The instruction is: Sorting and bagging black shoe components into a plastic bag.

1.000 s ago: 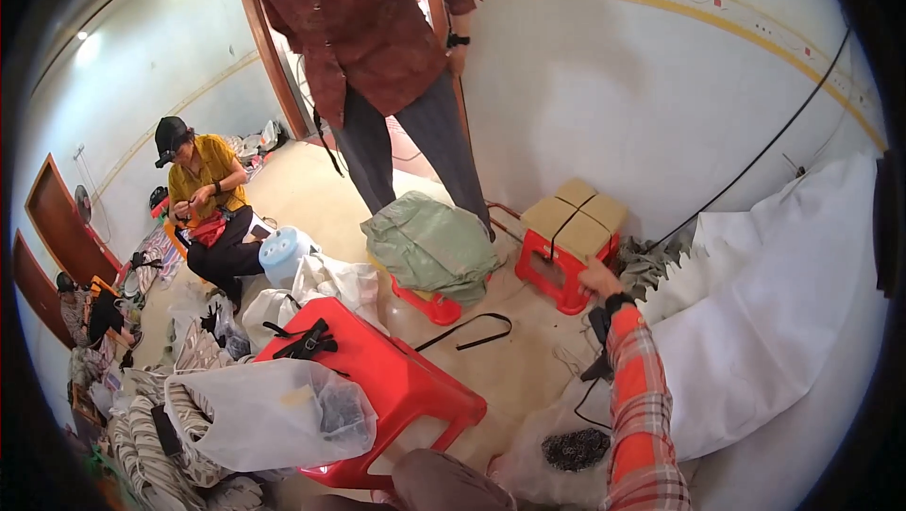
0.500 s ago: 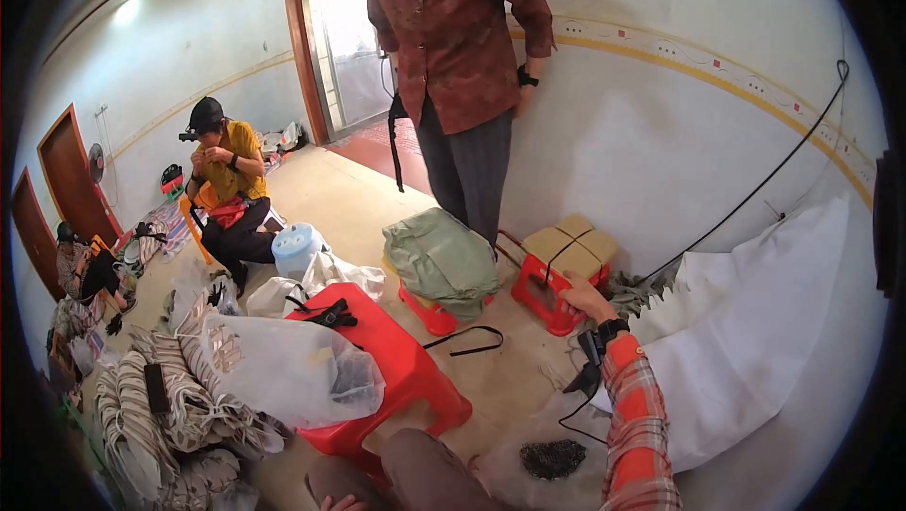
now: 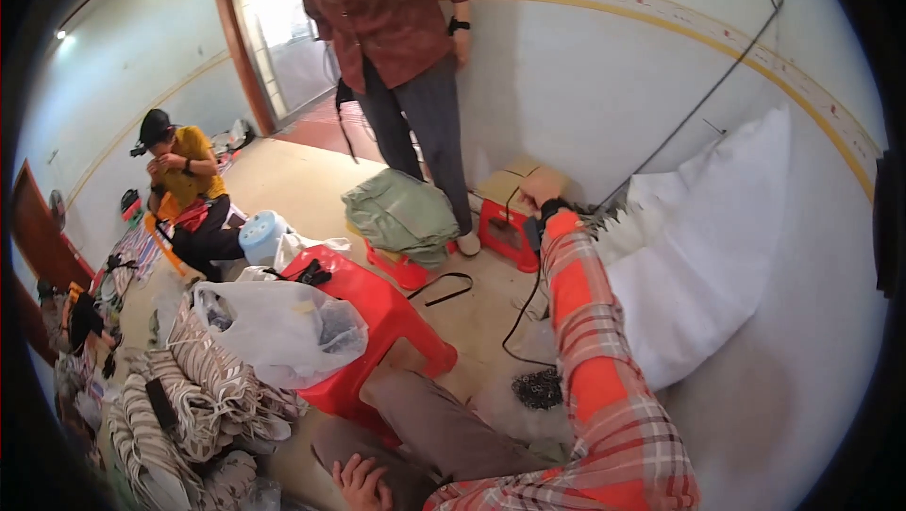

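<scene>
My right arm, in a red and grey plaid sleeve, stretches forward. My right hand (image 3: 541, 187) is at a tan, box-like bundle (image 3: 505, 186) with a dark cord around it, on a small red stool (image 3: 511, 236). Its fingers are too small and partly hidden to show whether they grip anything. A black wrist strap with a cable hanging from it is on that arm. My left hand (image 3: 361, 483) lies on my thigh, fingers spread, holding nothing.
In front of me stands a red stool (image 3: 401, 334) with a clear plastic bag (image 3: 283, 332). Bundled striped straps (image 3: 203, 369) lie to the left. A green cloth-covered heap (image 3: 401, 214), a standing person (image 3: 387, 30), a seated person (image 3: 189, 171) and white sheeting (image 3: 708, 266) surround the space.
My right hand has moved from the small red stool's side up to the tan bundle. My left hand has come further into sight on my thigh. The view has turned right.
</scene>
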{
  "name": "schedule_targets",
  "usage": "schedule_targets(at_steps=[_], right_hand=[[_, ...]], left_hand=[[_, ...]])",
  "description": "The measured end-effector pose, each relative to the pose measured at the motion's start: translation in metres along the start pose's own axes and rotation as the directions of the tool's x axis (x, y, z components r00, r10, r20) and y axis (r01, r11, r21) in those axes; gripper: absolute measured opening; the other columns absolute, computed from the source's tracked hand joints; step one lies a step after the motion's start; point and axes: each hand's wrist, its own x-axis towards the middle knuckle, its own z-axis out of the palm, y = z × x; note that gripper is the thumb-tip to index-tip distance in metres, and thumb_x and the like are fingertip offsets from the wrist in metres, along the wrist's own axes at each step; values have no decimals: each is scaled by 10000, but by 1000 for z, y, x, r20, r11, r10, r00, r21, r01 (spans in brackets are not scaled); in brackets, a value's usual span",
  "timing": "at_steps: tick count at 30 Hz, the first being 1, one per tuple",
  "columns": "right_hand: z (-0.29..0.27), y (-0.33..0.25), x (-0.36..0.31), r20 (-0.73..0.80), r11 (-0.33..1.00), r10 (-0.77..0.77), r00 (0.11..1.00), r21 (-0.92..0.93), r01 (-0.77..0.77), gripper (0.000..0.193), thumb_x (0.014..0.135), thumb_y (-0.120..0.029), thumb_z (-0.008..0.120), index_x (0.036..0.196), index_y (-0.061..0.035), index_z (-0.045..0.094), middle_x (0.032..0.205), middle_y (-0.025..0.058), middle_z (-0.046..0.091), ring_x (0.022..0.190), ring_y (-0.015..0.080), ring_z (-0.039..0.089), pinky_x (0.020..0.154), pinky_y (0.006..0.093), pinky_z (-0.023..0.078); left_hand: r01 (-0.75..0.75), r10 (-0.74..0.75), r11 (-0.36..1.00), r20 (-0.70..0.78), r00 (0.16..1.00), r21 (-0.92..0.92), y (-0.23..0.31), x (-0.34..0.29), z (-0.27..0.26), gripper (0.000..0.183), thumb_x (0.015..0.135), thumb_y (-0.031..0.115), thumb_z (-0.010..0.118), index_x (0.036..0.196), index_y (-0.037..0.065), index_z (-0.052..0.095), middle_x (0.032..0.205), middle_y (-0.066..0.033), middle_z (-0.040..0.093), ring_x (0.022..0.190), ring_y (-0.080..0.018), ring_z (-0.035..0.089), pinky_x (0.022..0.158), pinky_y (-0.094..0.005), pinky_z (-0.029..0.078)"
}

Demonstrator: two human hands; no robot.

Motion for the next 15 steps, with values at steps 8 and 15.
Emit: schedule_targets(at_steps=[8, 15], right_hand=[[17, 59, -58, 172, 984, 178, 969, -7, -179, 199, 731, -78, 460, 839, 20, 595, 546, 98, 574, 396, 173, 509, 335, 330, 391], [120, 60, -173, 699, 985, 120, 705, -173, 4, 452, 779, -149, 458, 1208, -8, 472, 648, 95, 600, 474, 152, 552, 395, 271, 433]], left_hand=[[31, -31, 999, -36, 999, 10, -7, -11, -4, 235, 768, 106, 498, 975, 87, 608, 1096, -96, 561, 1157, -292, 431, 1033, -480, 208], [74, -72, 997, -51, 996, 27, -23, -19, 16, 204, 673, 93, 530, 852, 105, 627, 1028, -53, 567, 1136, -263, 429, 1021, -491, 201]])
